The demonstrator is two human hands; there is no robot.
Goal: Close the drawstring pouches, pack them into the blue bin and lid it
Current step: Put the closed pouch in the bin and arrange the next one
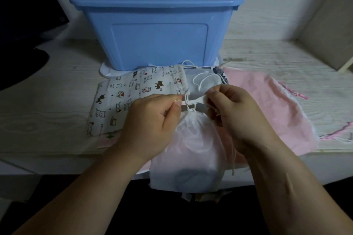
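A sheer white drawstring pouch (188, 160) hangs over the table's front edge, its neck gathered tight. My left hand (150, 126) pinches one white cord end at the neck, and my right hand (236, 118) pinches the other cord end just to the right. A cat-print pouch (133, 97) lies flat behind my left hand. Behind my hands lies a grey-white pouch (202, 84) with a looped cord. A pink pouch (282, 105) is spread out at the right. The open blue bin (156, 40) stands at the back on a white lid (105, 71).
A dark monitor and its base (23, 44) fill the far left. A beige board (332, 30) leans against the wall at the right. More pink fabric with cords (340, 133) lies at the right edge. The pale wood-grain table (47, 120) ends just below my wrists.
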